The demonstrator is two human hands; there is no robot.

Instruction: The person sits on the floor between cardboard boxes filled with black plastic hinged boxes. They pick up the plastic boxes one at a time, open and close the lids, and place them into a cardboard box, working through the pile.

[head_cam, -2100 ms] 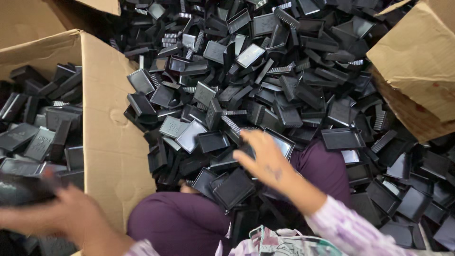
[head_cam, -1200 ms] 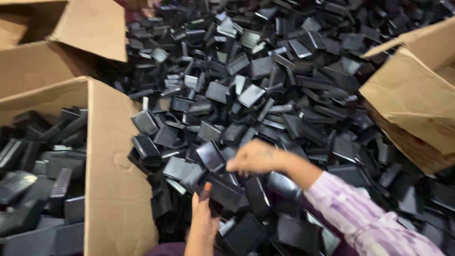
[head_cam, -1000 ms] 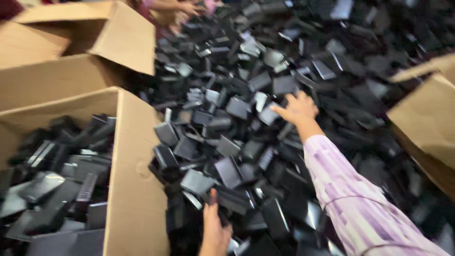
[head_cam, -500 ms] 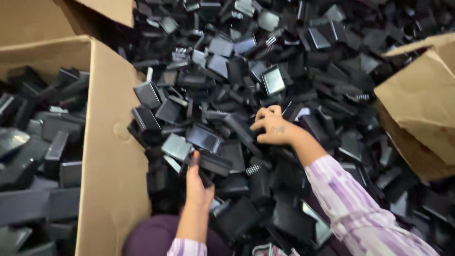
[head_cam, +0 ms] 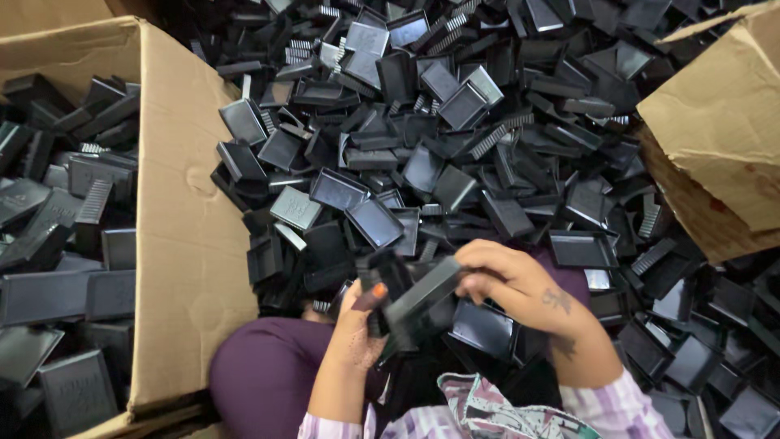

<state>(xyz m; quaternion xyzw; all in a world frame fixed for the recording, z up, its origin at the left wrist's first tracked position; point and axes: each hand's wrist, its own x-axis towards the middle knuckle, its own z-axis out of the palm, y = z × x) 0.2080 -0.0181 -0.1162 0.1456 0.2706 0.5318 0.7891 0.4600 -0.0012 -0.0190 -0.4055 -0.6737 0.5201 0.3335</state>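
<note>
Much is hidden here. The left hand (head_cam: 357,325) and right hand (head_cam: 520,284) meet over a flat black plastic piece (head_cam: 422,297), tilted with one end toward the right fingers; both hands are closed on it, the left gripping its lower end with the thumb on top, the right curled over its upper end. A second dark part sits just behind it at the left fingertips, but whether it is joined to the piece or separate cannot be told. The palms and most fingertips are out of sight behind the plastic.

The piece is held low in the middle of the view, above the person's purple-clothed lap (head_cam: 260,382), at the near edge of a heap of black plastic trays and covers (head_cam: 455,154). The heap runs off the top and right of the view, so its extent is unknown, and the surface beneath it is fully covered.

On the left, a cardboard box (head_cam: 183,228) stands with its wall just beside the left forearm; its contents are more black parts, cut off by the frame. A second cardboard box (head_cam: 723,138) tilts in at the right, well apart from the hands. The only free room is the narrow gap over the lap between the box wall and the heap.
</note>
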